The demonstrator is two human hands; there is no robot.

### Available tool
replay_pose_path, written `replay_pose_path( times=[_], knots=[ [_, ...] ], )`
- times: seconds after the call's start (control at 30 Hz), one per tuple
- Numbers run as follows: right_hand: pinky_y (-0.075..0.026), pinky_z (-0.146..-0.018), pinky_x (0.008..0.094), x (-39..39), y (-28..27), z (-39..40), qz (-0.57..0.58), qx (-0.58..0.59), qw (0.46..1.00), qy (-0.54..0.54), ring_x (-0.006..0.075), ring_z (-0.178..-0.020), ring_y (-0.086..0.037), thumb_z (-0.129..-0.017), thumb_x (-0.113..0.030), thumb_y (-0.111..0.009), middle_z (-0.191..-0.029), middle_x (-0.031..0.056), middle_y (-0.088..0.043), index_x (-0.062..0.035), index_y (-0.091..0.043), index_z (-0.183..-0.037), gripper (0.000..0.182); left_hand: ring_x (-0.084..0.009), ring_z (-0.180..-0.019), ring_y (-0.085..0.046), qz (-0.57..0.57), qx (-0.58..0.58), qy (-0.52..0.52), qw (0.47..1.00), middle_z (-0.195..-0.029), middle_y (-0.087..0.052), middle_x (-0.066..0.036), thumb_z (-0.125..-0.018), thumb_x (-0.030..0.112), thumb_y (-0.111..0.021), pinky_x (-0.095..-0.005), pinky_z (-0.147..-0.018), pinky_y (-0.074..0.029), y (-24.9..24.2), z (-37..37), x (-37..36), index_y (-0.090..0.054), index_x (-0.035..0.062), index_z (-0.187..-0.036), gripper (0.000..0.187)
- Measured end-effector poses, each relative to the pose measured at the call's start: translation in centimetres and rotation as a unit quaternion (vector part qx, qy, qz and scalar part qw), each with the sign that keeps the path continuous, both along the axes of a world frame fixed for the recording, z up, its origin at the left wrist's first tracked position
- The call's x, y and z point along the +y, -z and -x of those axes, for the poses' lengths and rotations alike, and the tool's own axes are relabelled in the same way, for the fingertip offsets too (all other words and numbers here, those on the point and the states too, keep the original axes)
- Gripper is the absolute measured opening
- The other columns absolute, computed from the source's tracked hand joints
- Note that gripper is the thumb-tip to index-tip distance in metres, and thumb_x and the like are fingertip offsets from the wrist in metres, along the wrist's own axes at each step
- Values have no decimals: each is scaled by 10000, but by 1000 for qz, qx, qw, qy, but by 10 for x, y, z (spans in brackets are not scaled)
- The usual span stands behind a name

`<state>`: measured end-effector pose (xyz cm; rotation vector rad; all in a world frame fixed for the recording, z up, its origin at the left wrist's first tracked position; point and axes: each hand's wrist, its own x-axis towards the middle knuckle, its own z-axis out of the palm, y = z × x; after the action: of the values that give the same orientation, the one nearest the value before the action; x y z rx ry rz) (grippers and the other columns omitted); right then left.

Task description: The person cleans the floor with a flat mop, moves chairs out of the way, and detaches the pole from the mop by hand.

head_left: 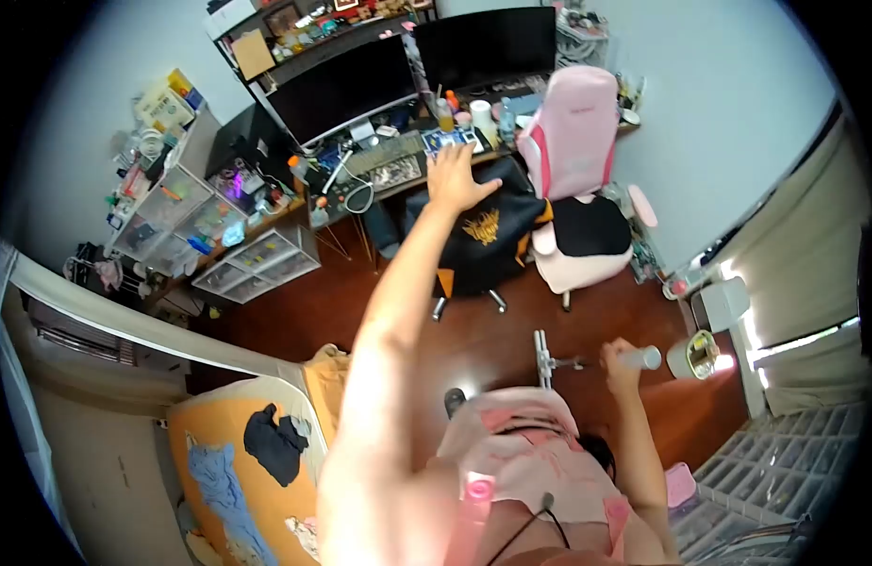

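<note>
My left hand (457, 177) is stretched far forward with its fingers spread, and nothing is in it. It overlaps the top of a black office chair (481, 226) with a gold emblem, its fingertips right at a blue-and-white item (445, 140) on the desk (393, 187). Low on the right, my right hand (622, 366) is wrapped round a pale cylinder (647, 357) whose round end points right. On the other side of that fist, a thin grey rod lines up with a white bar-shaped head (543, 359) over the floor; I cannot tell whether it joins the cylinder.
Two dark monitors (346, 90) stand behind a keyboard (387, 151), bottles and cups. A pink-and-white chair (575, 141) is beside the black one. Clear drawers (257, 264) stand left, a bed (233, 406) lower left, a bin (681, 360) right, and a wire rack (785, 472) lower right.
</note>
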<state>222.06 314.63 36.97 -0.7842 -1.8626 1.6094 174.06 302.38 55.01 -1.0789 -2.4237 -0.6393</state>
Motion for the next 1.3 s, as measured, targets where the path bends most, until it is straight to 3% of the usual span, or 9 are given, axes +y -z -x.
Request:
replay_pose_path(
  times=[0.07,0.1,0.17,0.3,0.7,1.03,1.1,1.23,1.3],
  knots=[
    [-425,-565,274,-15,-23,-6,56,-8,998,23,101,-598,-503,-981,-82,-663,-655,14,-556,-102,-470,-708,335,-336,-1352,-546,66,-29,-55,996,-1352,-650,-193,-671,755,-777,-527,-1146,-397,33,33,5,-419,120,-1553,1144],
    [-421,-580,277,-19,-25,-7,26,-7,999,32,105,-603,-502,-976,-58,-649,-655,21,-560,-92,-461,-698,338,-328,-1239,-646,143,-182,-60,971,-1288,-693,-192,-642,813,-749,-461,-1059,-500,31,43,4,-567,104,-1455,1094],
    [-399,-573,281,-31,-38,-3,-1,-31,999,37,108,-603,-496,-966,-32,-630,-655,23,-556,-83,-448,-684,340,-320,-1096,-722,275,-190,-73,940,-1187,-741,-182,-693,808,-716,-419,-945,-573,50,56,3,-726,94,-1263,914],
    [-362,-552,275,-54,-65,13,40,9,998,57,75,-567,-462,-933,-39,-665,-594,-7,-523,-60,-479,-624,362,-332,-934,-759,222,-156,-102,957,-979,-781,-161,-789,771,-670,-448,-841,-605,59,57,-30,-813,101,-993,715],
    [-362,-504,295,-50,-98,58,57,241,967,-56,156,-565,-447,-923,-61,-591,-628,44,-477,-86,-427,-736,250,-369,-849,-762,233,-84,-139,959,-862,-763,-202,-703,809,-707,-467,-785,-613,67,50,-171,-807,95,-907,749],
    [-468,-563,280,-78,-95,141,-11,106,994,-23,93,-609,-582,-821,-11,-638,-656,1,-618,-46,-590,-684,149,-380,-833,-751,205,-44,-150,966,-855,-764,-186,-691,735,-774,-460,-743,-606,74,32,-302,-797,85,-911,686],
    [-472,-563,289,-86,-90,159,-20,129,991,-23,83,-627,-592,-796,-21,-671,-669,-16,-622,-57,-595,-694,132,-370,-898,-748,208,-44,-119,970,-918,-766,-198,-685,751,-773,-461,-798,-596,81,27,-323,-794,74,-1040,765],
    [-474,-562,333,-118,-106,205,-149,138,979,0,91,-601,-599,-783,-97,-712,-598,14,-598,-49,-581,-665,183,-379,-759,-725,152,1,-73,986,-779,-731,-193,-655,638,-847,-472,-685,-568,89,24,-362,-756,46,-792,614],
    [-487,-554,378,-130,-105,228,-163,149,975,-29,179,-566,-657,-783,-111,-717,-593,130,-598,-20,-605,-682,176,-382,-737,-709,136,-3,-59,989,-759,-710,-192,-636,590,-883,-467,-666,-554,92,21,-388,-731,29,-771,596]
  ],
)
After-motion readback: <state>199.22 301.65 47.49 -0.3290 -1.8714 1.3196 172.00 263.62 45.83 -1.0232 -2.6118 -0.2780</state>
